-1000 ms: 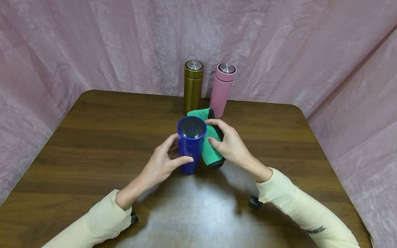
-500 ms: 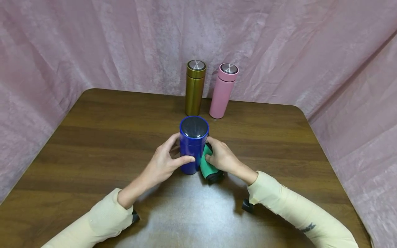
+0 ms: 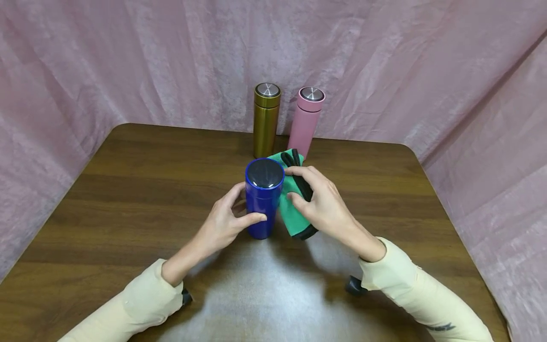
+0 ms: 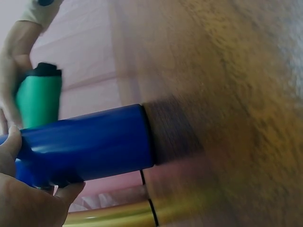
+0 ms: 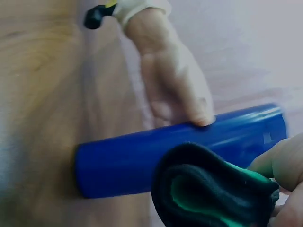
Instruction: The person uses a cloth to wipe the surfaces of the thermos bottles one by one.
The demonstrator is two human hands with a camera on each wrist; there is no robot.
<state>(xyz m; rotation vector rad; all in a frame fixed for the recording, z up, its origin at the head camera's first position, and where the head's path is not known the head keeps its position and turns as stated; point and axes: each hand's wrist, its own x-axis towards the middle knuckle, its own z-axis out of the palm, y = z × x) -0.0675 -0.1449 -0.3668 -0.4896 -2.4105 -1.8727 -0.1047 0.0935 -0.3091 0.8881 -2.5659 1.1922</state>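
Note:
A blue thermos [image 3: 261, 206] with a dark glossy lid stands upright near the middle of the table. My left hand [image 3: 223, 221] holds it from the left, thumb across the front and fingers behind. On its right side, my right hand [image 3: 322, 202] grips a folded green cloth [image 3: 292, 216] with black edging, pressed close to the upper wall of the thermos. The right wrist view shows the rolled end of the cloth [image 5: 189, 189] over the blue body [image 5: 123, 163]. In the left wrist view the base of the thermos [image 4: 144, 137] is right at the tabletop.
Behind the blue thermos stand a gold thermos [image 3: 266, 130] and a pink thermos [image 3: 305, 123], both with silver-topped lids. The brown wooden table [image 3: 149, 190] has pink curtains [image 3: 192, 61] at its back and sides.
My right hand with the cloth slid down and toward me along the thermos, then came back up near its lid. My left hand and the thermos have barely moved.

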